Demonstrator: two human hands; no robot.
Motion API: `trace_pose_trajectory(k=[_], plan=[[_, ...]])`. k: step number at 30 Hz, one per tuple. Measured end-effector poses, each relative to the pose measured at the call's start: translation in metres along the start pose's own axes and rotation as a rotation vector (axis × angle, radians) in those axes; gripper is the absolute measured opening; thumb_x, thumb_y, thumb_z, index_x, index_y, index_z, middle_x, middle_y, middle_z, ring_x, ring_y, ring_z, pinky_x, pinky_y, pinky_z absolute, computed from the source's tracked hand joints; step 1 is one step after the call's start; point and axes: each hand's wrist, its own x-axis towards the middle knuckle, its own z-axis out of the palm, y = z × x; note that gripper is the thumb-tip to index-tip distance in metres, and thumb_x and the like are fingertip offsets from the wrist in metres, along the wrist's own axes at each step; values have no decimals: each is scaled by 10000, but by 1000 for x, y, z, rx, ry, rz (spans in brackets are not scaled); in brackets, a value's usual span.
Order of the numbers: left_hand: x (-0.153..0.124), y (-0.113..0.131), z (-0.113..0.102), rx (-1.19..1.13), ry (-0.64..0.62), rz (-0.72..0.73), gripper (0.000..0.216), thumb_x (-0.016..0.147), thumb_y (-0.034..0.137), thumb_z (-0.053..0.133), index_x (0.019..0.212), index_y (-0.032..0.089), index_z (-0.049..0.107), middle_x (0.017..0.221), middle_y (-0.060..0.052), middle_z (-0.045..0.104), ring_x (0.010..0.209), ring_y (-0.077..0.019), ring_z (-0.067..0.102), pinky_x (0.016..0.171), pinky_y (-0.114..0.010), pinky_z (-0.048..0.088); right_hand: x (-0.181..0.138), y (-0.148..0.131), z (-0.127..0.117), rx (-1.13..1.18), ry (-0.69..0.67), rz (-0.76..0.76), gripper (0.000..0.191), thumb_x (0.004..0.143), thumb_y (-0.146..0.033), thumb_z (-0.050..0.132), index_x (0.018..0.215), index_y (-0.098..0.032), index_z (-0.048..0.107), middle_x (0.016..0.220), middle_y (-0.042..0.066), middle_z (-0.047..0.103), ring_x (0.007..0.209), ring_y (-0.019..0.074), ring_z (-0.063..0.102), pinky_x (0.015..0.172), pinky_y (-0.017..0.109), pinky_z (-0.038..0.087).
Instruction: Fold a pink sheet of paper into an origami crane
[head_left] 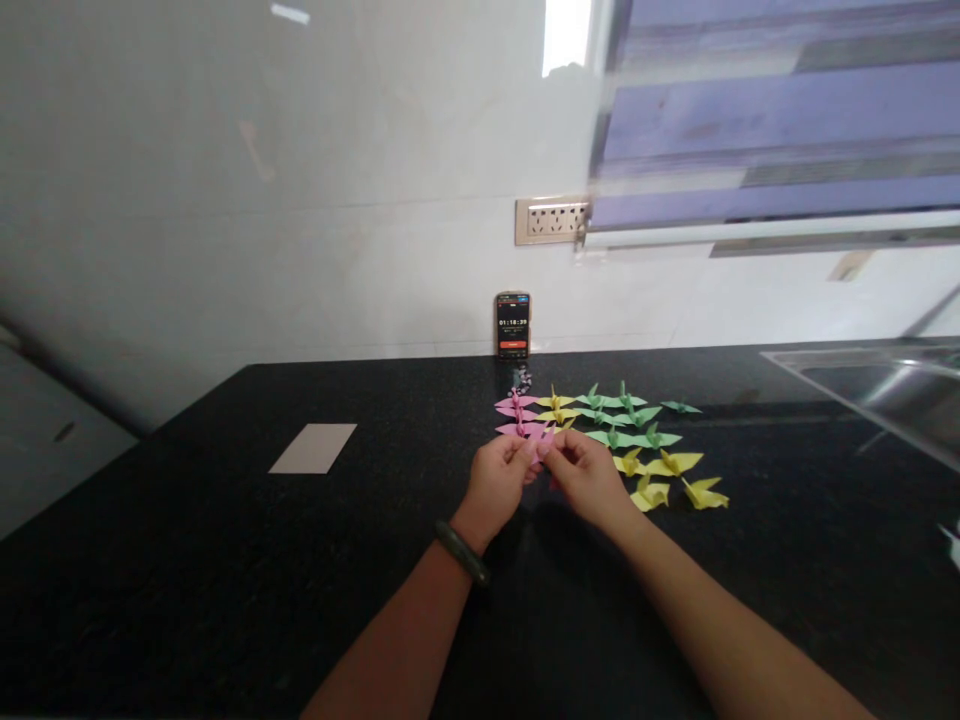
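Observation:
Between my two hands is a pink origami crane (538, 449), pinched from both sides and partly covered by my fingers. My left hand (496, 480), with a dark bangle on the wrist, has its thumb and fingers closed on the left part. The thumb and fingers of my right hand (589, 475) are closed on the right part. Just beyond them, finished pink cranes (516, 402) stand in a column. Beside those are yellow cranes (556, 402) and green cranes (611, 418) in rows. More yellow cranes (675, 463) sit to the right of my right hand.
A stack or sheet of pale square paper (315, 449) lies on the black countertop (187, 560) at left. A phone (513, 325) showing a timer leans on the tiled wall. A metal sink (900, 380) is at far right, below a purple striped blind (750, 130).

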Motion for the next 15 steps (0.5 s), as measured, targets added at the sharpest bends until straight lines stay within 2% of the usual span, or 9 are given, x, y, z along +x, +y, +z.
trace_pose_trajectory(k=[5, 7, 11, 15], plan=[[3, -9, -3, 91, 60, 107, 236, 762, 324, 474, 623, 145, 542, 509, 33, 470, 479, -84, 434, 481, -206, 346, -3, -3, 1, 64, 17, 10, 257, 772, -356, 503, 592, -176, 472, 475, -41, 442, 435, 87, 416, 434, 210, 327], [4, -11, -4, 95, 41, 91, 247, 761, 333, 480, 610, 146, 539, 495, 36, 461, 462, -81, 421, 470, -206, 337, -3, -3, 1, 110, -2, 60, 260, 757, -355, 523, 578, -175, 466, 465, -47, 438, 420, 82, 412, 427, 207, 324], [3, -4, -3, -21, -16, 13, 219, 729, 339, 535, 646, 137, 554, 536, 20, 512, 494, -89, 470, 500, -214, 379, 1, -3, -2, 273, -39, 140, 228, 720, -343, 567, 601, -175, 470, 475, -57, 458, 401, 75, 434, 417, 201, 336], [-1, 5, -1, -152, -74, 17, 239, 665, 337, 627, 770, 125, 594, 662, -11, 580, 582, -100, 521, 552, -219, 406, 3, -9, -8, 313, -71, 164, 217, 683, -326, 610, 581, -159, 515, 460, -48, 485, 387, 68, 428, 400, 194, 330]])
